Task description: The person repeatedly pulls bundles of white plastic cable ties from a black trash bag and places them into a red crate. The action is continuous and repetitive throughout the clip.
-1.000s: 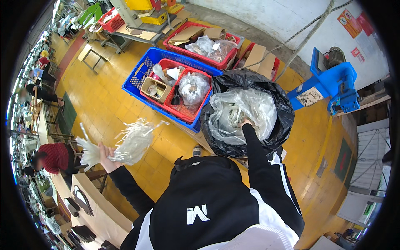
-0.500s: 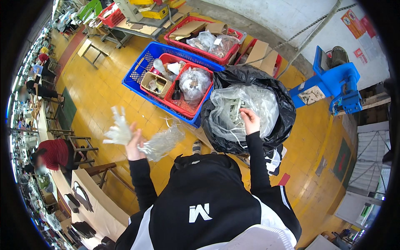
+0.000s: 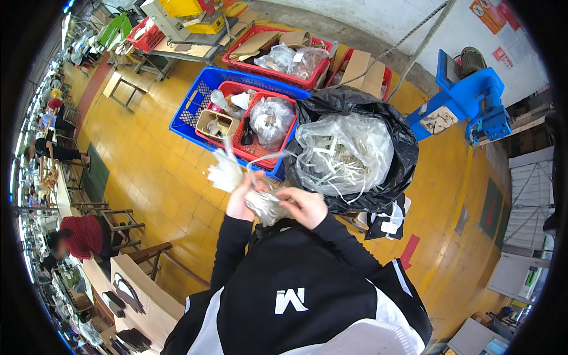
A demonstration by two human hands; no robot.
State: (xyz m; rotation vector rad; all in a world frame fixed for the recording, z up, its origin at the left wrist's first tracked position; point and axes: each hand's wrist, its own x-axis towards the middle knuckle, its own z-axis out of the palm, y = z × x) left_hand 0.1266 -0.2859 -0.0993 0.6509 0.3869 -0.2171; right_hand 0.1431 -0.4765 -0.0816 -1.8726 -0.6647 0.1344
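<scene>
My left hand (image 3: pixel 239 202) is wrapped round the middle of a bundle of white strips (image 3: pixel 266 207). One end of the bundle fans out past the fingers, and the other hangs toward my chest. Against the hanging end, my right hand (image 3: pixel 306 207) pinches with bent fingers at the strips; a loose strip loops above both hands. Ahead and to the right stands a black plastic bag (image 3: pixel 404 155) with a clear plastic bag (image 3: pixel 378 139) inside it. More white strips (image 3: pixel 340 155) lie in the clear bag.
A blue crate (image 3: pixel 207 77) holding red baskets (image 3: pixel 290 124) stands left of the bag. Behind are red crates (image 3: pixel 328 50) with cardboard and plastic bags. A blue machine (image 3: pixel 467 89) stands at right. People sit along a long worktable (image 3: pixel 148 281) at left.
My right hand has come out of the bag and moved left to the bundle. My left hand has brought the strips rightward, in front of my chest.
</scene>
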